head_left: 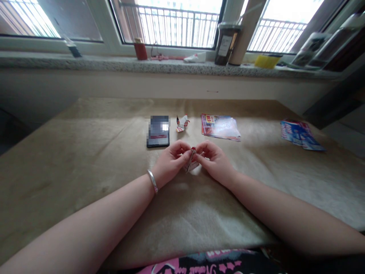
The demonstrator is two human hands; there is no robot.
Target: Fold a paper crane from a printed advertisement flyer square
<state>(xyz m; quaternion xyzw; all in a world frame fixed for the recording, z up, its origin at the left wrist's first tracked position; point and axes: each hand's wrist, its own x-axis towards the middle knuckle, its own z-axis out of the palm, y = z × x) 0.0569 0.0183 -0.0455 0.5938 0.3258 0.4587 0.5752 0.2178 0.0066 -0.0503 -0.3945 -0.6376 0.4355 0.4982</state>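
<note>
Together, our left hand point(175, 156) and right hand point(213, 158) are pinching a small folded paper point(192, 164)

We are holding it over the middle of the table point(85, 160), thumbs and fingers closing narrowly on its upper part; whether its lower tip is touching the surface, we cannot tell. A silver bracelet point(153, 181) is circling our left wrist. Just beyond the left hand, a black device point(158, 134) is lying flat, with a paper bird point(182, 123) standing beside it. Past the right hand, a stack of printed sheets point(221, 127) is showing slightly fanned edges. These three are bounding our room on the far side, while the table is stretching wide to left and right, giving us space sideways. Another printed stack point(300, 136) is lying well apart, near the right edge. The far edge is running along below the windowsill point(176, 66); the near edge is passing just before our patterned clothing point(216, 263).
</note>
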